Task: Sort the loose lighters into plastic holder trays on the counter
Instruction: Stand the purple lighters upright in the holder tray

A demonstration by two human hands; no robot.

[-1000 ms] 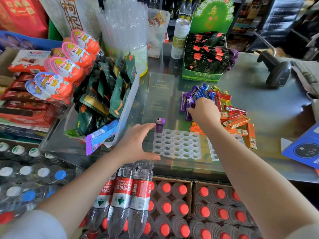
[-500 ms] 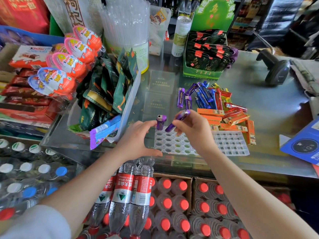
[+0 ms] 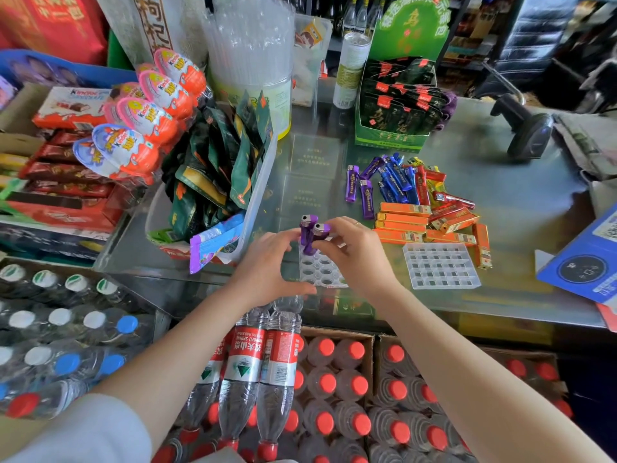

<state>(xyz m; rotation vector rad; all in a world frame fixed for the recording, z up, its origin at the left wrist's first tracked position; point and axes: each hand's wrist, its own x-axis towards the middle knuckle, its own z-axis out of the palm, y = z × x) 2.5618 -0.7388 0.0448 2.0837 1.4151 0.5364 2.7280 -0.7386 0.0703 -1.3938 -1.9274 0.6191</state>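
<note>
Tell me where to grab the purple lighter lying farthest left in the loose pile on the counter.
Pinch the purple lighter across its long flat sides at mid-body, coming from above. It lies flat on the counter, metal cap pointing away, with bare glass on its left and a small gap to the next purple lighter on its right, so fingertips probably fit on both sides.
</note>
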